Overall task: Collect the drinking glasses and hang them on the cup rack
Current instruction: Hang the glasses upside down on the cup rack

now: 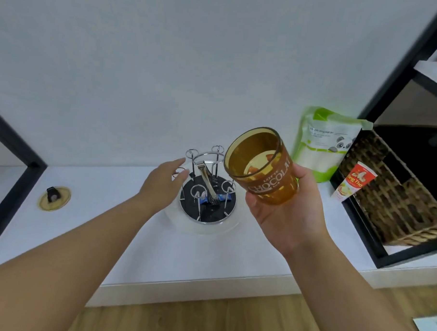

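My right hand (285, 213) holds an amber drinking glass (260, 164) with brown lettering. The glass is tilted, with its open mouth facing up and toward me, just right of the cup rack. The chrome cup rack (207, 187) stands on a dark round base inside a clear dish on the white counter (109, 223). Its looped pegs carry no glasses, and a metal utensil leans in its middle. My left hand (164, 183) is at the rack's left side, fingers apart, fingertips touching a left peg loop.
A green and white pouch (323, 142) leans on the wall at right. A red and white tube (354, 181) rests against a wicker basket (396, 198) inside a black shelf frame. A small yellow round lid (53, 198) lies at the counter's left. Wooden floor below.
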{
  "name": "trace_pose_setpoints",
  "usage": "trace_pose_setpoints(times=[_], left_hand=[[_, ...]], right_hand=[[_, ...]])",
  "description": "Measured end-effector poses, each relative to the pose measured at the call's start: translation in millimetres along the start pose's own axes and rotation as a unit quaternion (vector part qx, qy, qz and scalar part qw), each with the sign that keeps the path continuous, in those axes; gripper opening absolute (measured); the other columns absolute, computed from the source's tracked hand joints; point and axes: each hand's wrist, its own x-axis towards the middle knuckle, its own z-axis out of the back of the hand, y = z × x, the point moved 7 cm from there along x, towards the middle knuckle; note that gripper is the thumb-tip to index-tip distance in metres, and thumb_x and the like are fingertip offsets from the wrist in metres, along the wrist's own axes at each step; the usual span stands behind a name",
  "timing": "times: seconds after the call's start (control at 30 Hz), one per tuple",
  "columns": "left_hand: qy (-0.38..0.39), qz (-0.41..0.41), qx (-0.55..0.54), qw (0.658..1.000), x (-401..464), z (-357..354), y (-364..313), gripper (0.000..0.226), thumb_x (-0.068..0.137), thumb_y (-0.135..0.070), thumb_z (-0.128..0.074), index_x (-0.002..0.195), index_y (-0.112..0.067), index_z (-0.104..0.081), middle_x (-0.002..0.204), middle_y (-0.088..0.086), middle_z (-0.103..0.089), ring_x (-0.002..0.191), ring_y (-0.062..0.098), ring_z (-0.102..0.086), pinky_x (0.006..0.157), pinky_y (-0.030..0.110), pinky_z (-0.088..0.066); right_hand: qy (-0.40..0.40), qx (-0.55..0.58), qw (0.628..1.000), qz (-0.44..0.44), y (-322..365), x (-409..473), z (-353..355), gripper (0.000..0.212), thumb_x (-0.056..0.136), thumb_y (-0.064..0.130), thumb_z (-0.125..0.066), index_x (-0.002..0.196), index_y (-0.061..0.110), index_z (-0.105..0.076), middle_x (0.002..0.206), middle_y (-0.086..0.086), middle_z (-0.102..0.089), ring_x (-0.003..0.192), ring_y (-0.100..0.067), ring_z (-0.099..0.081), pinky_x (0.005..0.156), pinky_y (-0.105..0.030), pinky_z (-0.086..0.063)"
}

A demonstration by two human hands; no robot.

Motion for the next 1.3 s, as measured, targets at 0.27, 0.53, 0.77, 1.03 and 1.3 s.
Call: trace_pose_setpoints(times=[0.27,0.53,0.77,1.03,1.3], left_hand=[[-0.059,-0.020,0.031,0.998,9,2,8,0.033,0.100,-0.026,-0.061,0.131,-0.017,-0.068,0.126,0.002,-0.069,0.095,0.009,-0.055,0.090,0.021,-0.037],[-0.080,-0.050,-0.005,0.996,-11,-2,4,0.027,0.094,-0.028,-0.072,0.118,-0.014,-0.075,0.109,0.000,-0.073,0.094,0.015,-0.065,0.093,0.033,-0.050],[-0.090,-0.037,-0.024,0.995,-19,-7,3,0.033,0.090,-0.035,-0.075,0.118,-0.016,-0.076,0.101,-0.003,-0.077,0.090,0.013,-0.069,0.090,0.031,-0.053],[-0.097,-0.038,-0.035,0.994,-19,-6,5,0.032,0.090,-0.033,-0.076,0.118,-0.016,-0.077,0.100,-0.003,-0.078,0.091,0.012,-0.070,0.090,0.030,-0.053],[-0.088,-0.056,-0.043,0.994,-14,0,5,0.030,0.090,-0.029,-0.076,0.117,-0.015,-0.077,0.094,-0.002,-0.077,0.090,0.017,-0.072,0.091,0.038,-0.055]], right_hand=[[-0.007,-0.015,1.000,-0.002,-19,18,-4,0.031,0.100,0.039,-0.054,0.112,0.016,-0.071,0.095,-0.008,-0.073,0.085,-0.028,-0.074,0.060,-0.032,-0.061],[-0.069,-0.178,0.977,0.098,3,27,13,0.031,0.101,0.027,-0.061,0.127,0.009,-0.062,0.111,-0.012,-0.070,0.088,-0.029,-0.074,0.076,-0.049,-0.064],[-0.071,-0.545,0.807,0.217,22,37,-4,0.047,0.085,0.047,-0.076,0.129,0.044,-0.061,0.120,0.004,-0.055,0.107,-0.011,-0.064,0.090,-0.043,-0.061],[0.013,-0.748,0.611,0.258,-4,51,-31,0.075,0.089,0.046,-0.074,0.157,0.037,-0.042,0.122,0.010,-0.038,0.104,-0.010,-0.053,0.091,-0.028,-0.047],[0.035,-0.805,0.536,0.252,-38,65,-33,0.081,0.088,0.045,-0.075,0.159,0.033,-0.038,0.129,0.001,-0.045,0.108,-0.025,-0.059,0.088,-0.039,-0.055]])
